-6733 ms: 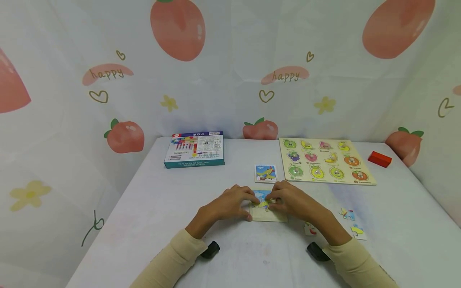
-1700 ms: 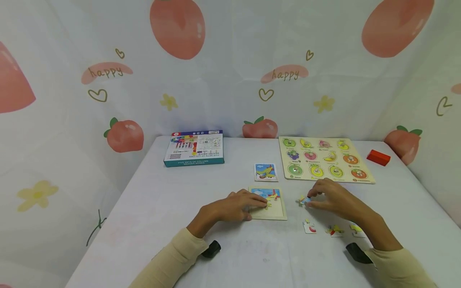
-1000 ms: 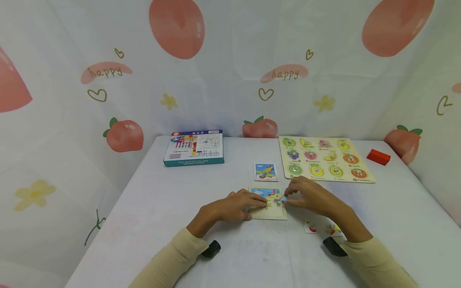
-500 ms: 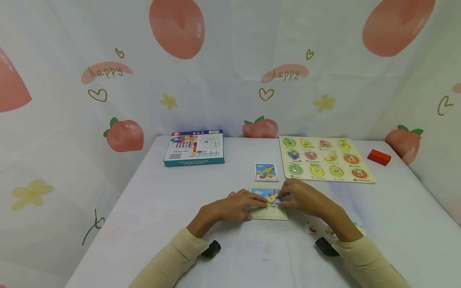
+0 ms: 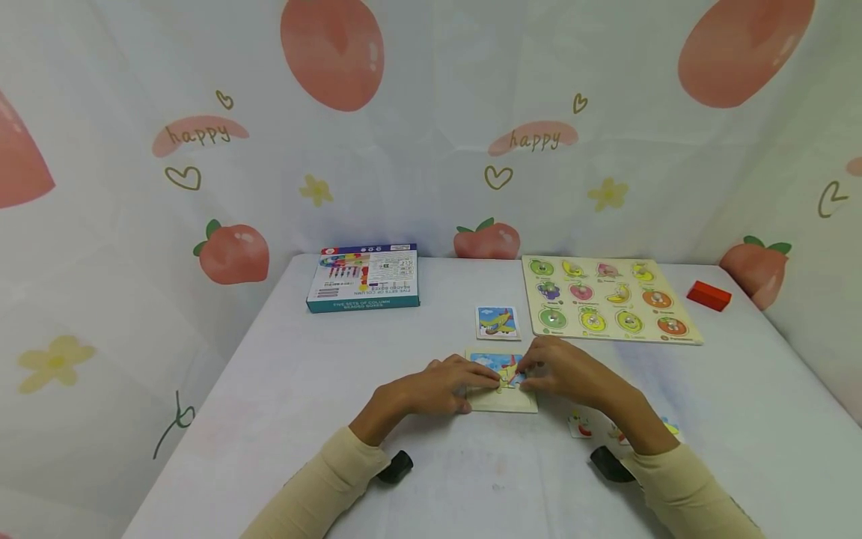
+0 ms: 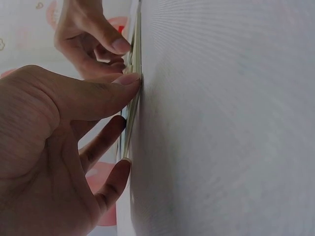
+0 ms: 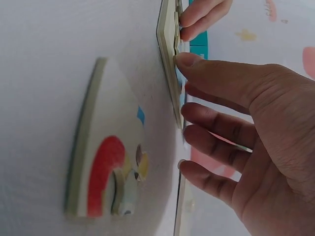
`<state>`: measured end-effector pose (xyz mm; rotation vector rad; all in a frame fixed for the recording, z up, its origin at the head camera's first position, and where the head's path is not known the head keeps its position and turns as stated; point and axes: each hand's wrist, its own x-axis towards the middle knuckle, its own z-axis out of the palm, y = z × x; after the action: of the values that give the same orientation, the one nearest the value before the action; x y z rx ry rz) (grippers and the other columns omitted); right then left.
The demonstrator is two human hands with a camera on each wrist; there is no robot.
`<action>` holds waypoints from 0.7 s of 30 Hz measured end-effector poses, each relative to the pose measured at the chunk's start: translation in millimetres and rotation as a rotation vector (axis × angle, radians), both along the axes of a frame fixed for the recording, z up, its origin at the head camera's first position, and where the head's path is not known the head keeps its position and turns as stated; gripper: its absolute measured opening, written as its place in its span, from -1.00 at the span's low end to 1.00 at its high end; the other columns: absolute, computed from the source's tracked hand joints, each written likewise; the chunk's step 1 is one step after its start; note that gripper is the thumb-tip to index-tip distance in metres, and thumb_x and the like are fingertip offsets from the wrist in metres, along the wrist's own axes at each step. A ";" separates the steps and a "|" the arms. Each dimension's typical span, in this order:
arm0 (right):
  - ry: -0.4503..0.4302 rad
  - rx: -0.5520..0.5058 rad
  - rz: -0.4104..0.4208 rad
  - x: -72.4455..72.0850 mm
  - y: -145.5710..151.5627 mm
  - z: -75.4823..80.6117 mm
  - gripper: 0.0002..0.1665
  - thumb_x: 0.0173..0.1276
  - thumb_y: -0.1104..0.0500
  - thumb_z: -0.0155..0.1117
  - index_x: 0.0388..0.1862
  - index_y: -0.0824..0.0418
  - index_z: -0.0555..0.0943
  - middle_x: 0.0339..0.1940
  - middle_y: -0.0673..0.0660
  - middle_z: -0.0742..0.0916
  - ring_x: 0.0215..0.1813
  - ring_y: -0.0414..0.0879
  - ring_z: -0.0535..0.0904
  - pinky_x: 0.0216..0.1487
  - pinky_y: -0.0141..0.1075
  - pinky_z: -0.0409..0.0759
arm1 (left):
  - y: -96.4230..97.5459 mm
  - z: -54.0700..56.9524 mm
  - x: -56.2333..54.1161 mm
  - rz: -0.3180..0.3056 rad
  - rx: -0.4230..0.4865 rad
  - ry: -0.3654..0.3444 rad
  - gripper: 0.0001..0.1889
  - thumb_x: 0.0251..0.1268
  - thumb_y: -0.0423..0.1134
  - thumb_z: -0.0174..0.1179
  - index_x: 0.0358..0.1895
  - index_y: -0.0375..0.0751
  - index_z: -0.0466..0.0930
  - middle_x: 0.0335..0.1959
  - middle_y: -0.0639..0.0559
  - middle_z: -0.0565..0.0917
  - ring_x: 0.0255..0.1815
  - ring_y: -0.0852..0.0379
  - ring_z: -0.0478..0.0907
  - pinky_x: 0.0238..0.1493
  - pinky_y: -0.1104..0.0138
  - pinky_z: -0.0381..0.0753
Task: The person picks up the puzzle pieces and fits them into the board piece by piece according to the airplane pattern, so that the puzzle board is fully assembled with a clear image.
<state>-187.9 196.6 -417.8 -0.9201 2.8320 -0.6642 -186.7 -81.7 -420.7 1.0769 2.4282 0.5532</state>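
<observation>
The small wooden jigsaw board (image 5: 501, 403) lies in the middle of the table, its upper part filled with pieces of a blue and yellow plane picture. My left hand (image 5: 434, 388) rests on its left side, fingers stretched over the pieces and thumb at the near edge. At the board's right side, my right hand (image 5: 566, 370) pinches a blue and yellow puzzle piece (image 5: 516, 379) between thumb and index finger, low among the others. Loose beside the right forearm lie a puzzle piece with a red curve (image 7: 106, 157) and two more, partly hidden in the head view.
A plane picture card (image 5: 497, 323) lies just beyond the board. Behind it on the right is a fruit peg board (image 5: 613, 299), with a red block (image 5: 709, 295) farther right. A flat toy box (image 5: 364, 278) sits at the back left.
Pieces have been added at the board's upper right. My right hand went to the loose pieces, then brought one left onto the board; my left hand stayed there. The last half second shows little movement.
</observation>
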 end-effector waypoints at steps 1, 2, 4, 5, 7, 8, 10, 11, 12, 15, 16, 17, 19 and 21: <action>-0.003 0.002 0.001 0.1 -0.5 0.3 -0.80 0.35 0.02 0.57 -0.11 0.04 0.85 -0.15 -0.15 0.71 -0.06 -0.19 0.58 0.05 -0.13 0.62 | 0.0 0.1 0.0 0.000 -0.001 -0.001 -0.39 0.49 -0.30 0.28 0.56 0.13 0.48 0.59 0.34 0.41 0.59 0.11 0.26 0.31 0.11 0.34; -0.004 0.009 0.003 0.1 -0.6 0.4 -0.80 0.35 0.02 0.57 -0.10 0.03 0.85 -0.15 -0.15 0.71 -0.06 -0.19 0.58 0.05 -0.13 0.62 | 0.0 0.1 -0.1 0.000 -0.002 -0.001 -0.39 0.50 -0.30 0.28 0.56 0.13 0.48 0.59 0.34 0.40 0.59 0.11 0.26 0.31 0.11 0.34; -0.002 0.021 0.013 0.4 -0.9 1.1 -0.81 0.36 0.02 0.56 -0.09 0.02 0.86 -0.14 -0.14 0.70 -0.06 -0.19 0.57 0.04 -0.12 0.61 | 0.0 -0.3 -0.3 -0.001 -0.003 0.000 -0.39 0.50 -0.30 0.28 0.56 0.14 0.47 0.59 0.34 0.40 0.59 0.11 0.26 0.31 0.11 0.34; 0.001 0.027 0.016 0.5 -0.9 1.0 -0.81 0.36 0.03 0.56 -0.09 0.02 0.86 -0.15 -0.14 0.70 -0.06 -0.19 0.56 0.04 -0.12 0.61 | 0.1 -0.6 -0.4 -0.003 -0.004 0.001 -0.39 0.50 -0.29 0.28 0.56 0.14 0.47 0.59 0.34 0.40 0.59 0.11 0.25 0.32 0.10 0.34; 0.007 0.035 0.020 0.9 -0.8 1.0 -0.81 0.35 0.03 0.56 -0.09 0.02 0.86 -0.15 -0.13 0.69 -0.06 -0.19 0.55 0.04 -0.13 0.61 | 0.3 -1.0 -0.7 -0.006 -0.005 0.001 -0.39 0.50 -0.29 0.28 0.56 0.14 0.47 0.59 0.34 0.40 0.59 0.11 0.25 0.33 0.08 0.34; 0.012 0.037 0.023 1.3 -0.6 0.9 -0.81 0.35 0.03 0.56 -0.09 0.03 0.86 -0.15 -0.13 0.69 -0.06 -0.18 0.55 0.04 -0.13 0.61 | 0.3 -1.3 -0.8 -0.007 -0.006 0.002 -0.39 0.50 -0.29 0.27 0.56 0.14 0.47 0.59 0.34 0.40 0.59 0.11 0.25 0.34 0.08 0.34; 0.021 0.035 0.028 1.8 -0.4 0.7 -0.80 0.35 0.04 0.57 -0.10 0.04 0.86 -0.15 -0.12 0.69 -0.06 -0.18 0.56 0.05 -0.12 0.61 | 0.5 -1.4 -0.8 -0.008 -0.008 0.004 -0.39 0.51 -0.29 0.27 0.56 0.15 0.47 0.59 0.34 0.40 0.59 0.11 0.25 0.34 0.07 0.34; 0.020 0.033 0.028 2.1 -0.5 0.8 -0.81 0.35 0.05 0.57 -0.10 0.05 0.86 -0.16 -0.12 0.69 -0.06 -0.18 0.56 0.05 -0.12 0.61 | 0.6 -1.3 -0.8 -0.009 -0.008 0.004 -0.39 0.51 -0.29 0.27 0.56 0.15 0.47 0.59 0.34 0.40 0.59 0.11 0.25 0.34 0.07 0.34; 0.017 0.030 0.025 2.3 -0.5 0.8 -0.81 0.35 0.05 0.57 -0.10 0.05 0.86 -0.15 -0.12 0.69 -0.06 -0.18 0.56 0.05 -0.12 0.61 | 0.6 -1.2 -0.8 -0.008 -0.008 0.003 -0.39 0.51 -0.29 0.27 0.56 0.15 0.47 0.59 0.34 0.40 0.59 0.11 0.25 0.34 0.07 0.34; 0.005 0.021 0.014 2.4 -1.4 0.8 -0.81 0.35 0.06 0.57 -0.09 0.04 0.86 -0.15 -0.14 0.70 -0.05 -0.18 0.58 0.07 -0.11 0.61 | 0.6 -0.7 -0.6 -0.010 -0.007 0.007 -0.39 0.51 -0.29 0.28 0.56 0.14 0.47 0.59 0.34 0.40 0.59 0.11 0.26 0.33 0.09 0.34; -0.001 0.018 0.012 2.2 -1.7 0.6 -0.80 0.35 0.06 0.57 -0.08 0.03 0.86 -0.15 -0.15 0.71 -0.05 -0.19 0.58 0.06 -0.11 0.61 | 0.6 -0.6 -0.6 -0.010 -0.007 0.007 -0.39 0.51 -0.30 0.28 0.57 0.14 0.47 0.59 0.34 0.40 0.59 0.11 0.26 0.32 0.09 0.34; -0.003 0.018 0.011 2.0 -2.0 0.5 -0.79 0.35 0.05 0.57 -0.06 0.02 0.86 -0.14 -0.15 0.71 -0.05 -0.19 0.57 0.05 -0.13 0.60 | 0.5 -0.7 -0.6 -0.011 -0.006 0.008 -0.39 0.50 -0.30 0.28 0.56 0.14 0.47 0.59 0.34 0.40 0.59 0.11 0.26 0.32 0.09 0.34; -0.005 0.020 0.017 1.3 -2.5 -0.1 -0.77 0.35 0.04 0.56 -0.03 0.00 0.86 -0.14 -0.15 0.72 -0.07 -0.19 0.56 0.01 -0.17 0.59 | 0.5 -1.0 -0.6 -0.011 -0.007 0.011 -0.39 0.50 -0.30 0.28 0.56 0.14 0.47 0.59 0.35 0.40 0.59 0.12 0.26 0.31 0.10 0.34; -0.001 0.024 0.030 0.6 -2.9 -0.8 -0.74 0.36 0.03 0.55 0.00 -0.01 0.86 -0.15 -0.13 0.72 -0.10 -0.20 0.54 -0.04 -0.21 0.56 | 0.4 -1.4 -0.7 -0.012 -0.007 0.012 -0.39 0.50 -0.30 0.28 0.56 0.14 0.47 0.59 0.35 0.40 0.59 0.12 0.26 0.31 0.10 0.34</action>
<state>-187.3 193.7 -418.6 -0.9560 2.8127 -0.6263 -187.4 -81.3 -422.0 1.0944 2.4308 0.5358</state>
